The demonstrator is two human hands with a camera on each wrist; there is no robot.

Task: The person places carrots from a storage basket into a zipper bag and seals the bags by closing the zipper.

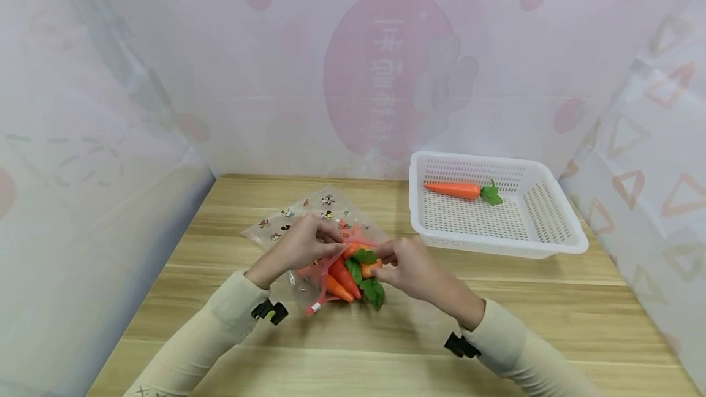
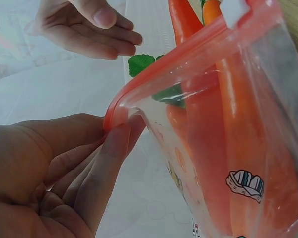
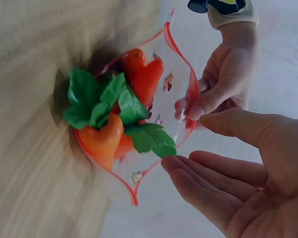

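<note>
A clear zip bag (image 1: 325,201) with a red zip edge and small printed cartoons lies on the table, its mouth spread toward me. Several orange and red carrots (image 1: 344,276) with green leaves (image 3: 84,99) are in it, the leaves poking out of the opening. My left hand (image 1: 303,245) pinches the red zip edge (image 2: 139,82) between thumb and fingers and holds it up. At the other side of the mouth is my right hand (image 1: 415,268), thumb and fingers apart, a fingertip right at one leaf (image 3: 151,140).
A white perforated plastic basket (image 1: 496,247) stands at the back right of the wooden table (image 1: 353,372). One orange carrot (image 1: 455,190) with green leaves lies inside it. Printed pale sheets (image 1: 276,109) close off the back and sides.
</note>
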